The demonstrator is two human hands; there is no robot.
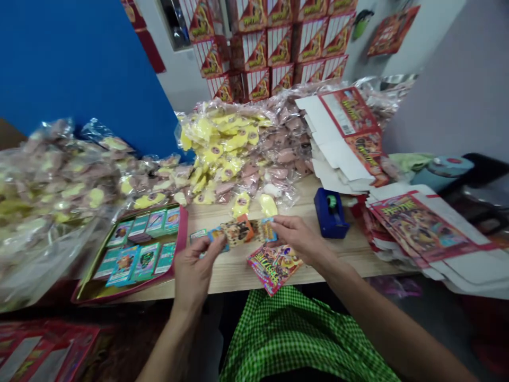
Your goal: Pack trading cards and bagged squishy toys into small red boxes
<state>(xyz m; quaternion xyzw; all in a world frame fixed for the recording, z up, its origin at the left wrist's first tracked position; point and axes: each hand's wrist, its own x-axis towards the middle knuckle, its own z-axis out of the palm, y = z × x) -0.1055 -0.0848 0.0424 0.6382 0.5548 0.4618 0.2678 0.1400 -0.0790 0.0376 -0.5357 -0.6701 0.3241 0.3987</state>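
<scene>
Between my two hands stretches a row of colourful picture cards (237,231), blue at both ends with brown and orange in the middle. My left hand (199,260) pinches the left end between thumb and fingers. At the other end, my right hand (292,233) grips a blue part. Whether it is one joined strip or overlapping cards I cannot tell. Under and in front of the hands, a shiny red printed packet (274,265) lies at the table edge. Part of another green-edged card (198,234) shows on the table behind my left hand.
Left stands a red-rimmed tray (182,231) with several card stacks. A blue tape dispenser (331,215) is on the right, beside flattened printed boxes (425,223). Heaps of bagged yellow pieces (222,143) and pinkish pieces (278,143) line the back, below stacked red boxes (254,50).
</scene>
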